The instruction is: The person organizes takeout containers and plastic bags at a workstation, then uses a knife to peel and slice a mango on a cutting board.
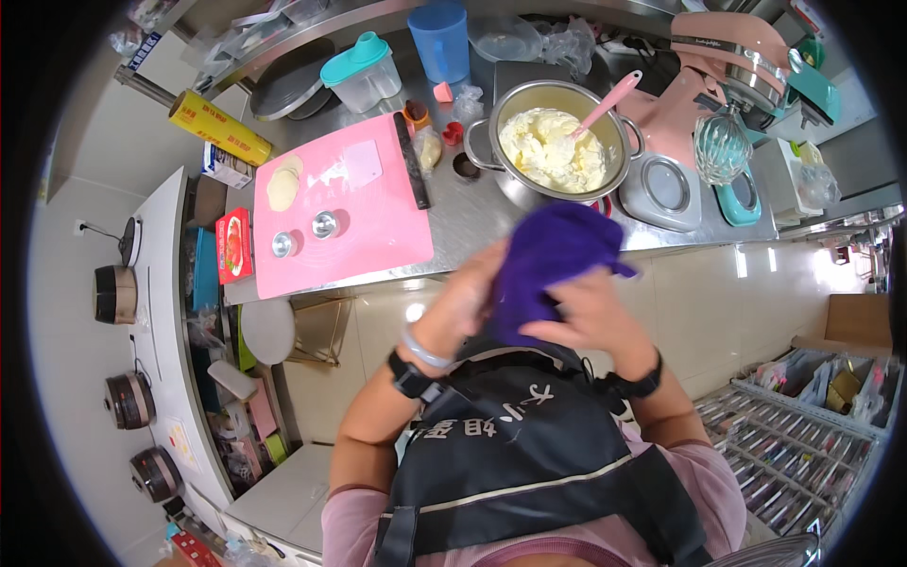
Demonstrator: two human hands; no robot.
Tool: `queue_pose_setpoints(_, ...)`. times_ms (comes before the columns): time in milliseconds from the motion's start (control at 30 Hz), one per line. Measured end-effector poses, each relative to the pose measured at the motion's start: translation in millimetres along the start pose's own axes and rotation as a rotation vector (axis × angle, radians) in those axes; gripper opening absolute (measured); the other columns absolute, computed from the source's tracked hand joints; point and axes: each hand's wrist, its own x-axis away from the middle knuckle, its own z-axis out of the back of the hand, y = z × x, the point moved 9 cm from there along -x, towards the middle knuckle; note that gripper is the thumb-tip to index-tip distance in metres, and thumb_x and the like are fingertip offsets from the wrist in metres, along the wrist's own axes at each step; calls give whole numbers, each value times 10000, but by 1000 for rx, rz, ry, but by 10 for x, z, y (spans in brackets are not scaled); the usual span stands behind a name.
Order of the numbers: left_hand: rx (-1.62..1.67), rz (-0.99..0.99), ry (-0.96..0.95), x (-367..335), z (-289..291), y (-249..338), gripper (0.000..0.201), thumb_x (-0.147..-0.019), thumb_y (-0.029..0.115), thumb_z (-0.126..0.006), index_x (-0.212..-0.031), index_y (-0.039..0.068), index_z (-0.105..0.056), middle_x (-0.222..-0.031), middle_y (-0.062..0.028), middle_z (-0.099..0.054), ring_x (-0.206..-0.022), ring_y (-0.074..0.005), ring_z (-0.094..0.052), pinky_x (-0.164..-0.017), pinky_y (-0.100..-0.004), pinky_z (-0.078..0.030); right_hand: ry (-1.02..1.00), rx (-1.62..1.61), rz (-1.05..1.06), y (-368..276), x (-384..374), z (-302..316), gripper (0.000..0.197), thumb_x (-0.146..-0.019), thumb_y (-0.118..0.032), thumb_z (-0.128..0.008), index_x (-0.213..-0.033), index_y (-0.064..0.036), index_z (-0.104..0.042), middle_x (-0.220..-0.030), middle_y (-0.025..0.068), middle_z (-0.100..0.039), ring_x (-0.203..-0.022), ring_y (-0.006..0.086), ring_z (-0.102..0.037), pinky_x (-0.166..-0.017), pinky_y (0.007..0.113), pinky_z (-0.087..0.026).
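Observation:
A purple cloth (557, 250) hangs bunched between my two hands, in front of the counter's near edge. My left hand (470, 288) grips its left side, with the fingers partly hidden behind the fabric and somewhat blurred. Across the lower right of the cloth, my right hand (590, 312) is closed on it, also blurred. Just beyond stands a metal pot (510, 181) with pale, whipped cream-like stuff (543, 142) in it. A pink-handled spatula (614, 99) leans in that mixture against the rim.
A pink mat (378, 236) carries pale dough rounds (283, 189) and two small metal cups (324, 225). A pink stand mixer (727, 57), whisk (724, 146) and teal scale (740, 203) stand right. A blue jug (440, 42) and lidded container (364, 76) are behind. Drawers (784, 454) stand lower right.

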Motion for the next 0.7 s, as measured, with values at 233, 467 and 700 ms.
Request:
queue_pose_setpoints(233,35,-35,82,261,-30,-98,171,-898,261,-512,-971,109,-544,-804,21,-552,-708,-106,-567,-654,-283,-505,555,-147,-55,312,-152,-453,303,-879,-286,-514,-738,-17,-528,-716,122,-561,-607,265,-520,-543,353,-410)
queue_pose_setpoints(467,111,-13,-132,527,372,90,304,-938,200,-439,-1192,47,-506,-1080,-60,-558,-1016,-169,-527,-943,-330,-398,695,-1326,-1123,566,-201,-1057,383,-925,-281,-510,-673,5,-548,-627,89,-594,-505,149,-558,-456,254,-441)
queue_pose_setpoints(700,143,-273,57,677,618,190,295,-950,209,-439,-1202,58,-472,-1057,-57,-553,-1031,-155,-530,-914,-296,-428,167,74,-306,-109,-339,-1463,338,-938,-296,-367,-1088,-33,-517,-1132,173,-503,-1188,342,-387,-1022,544,-129)
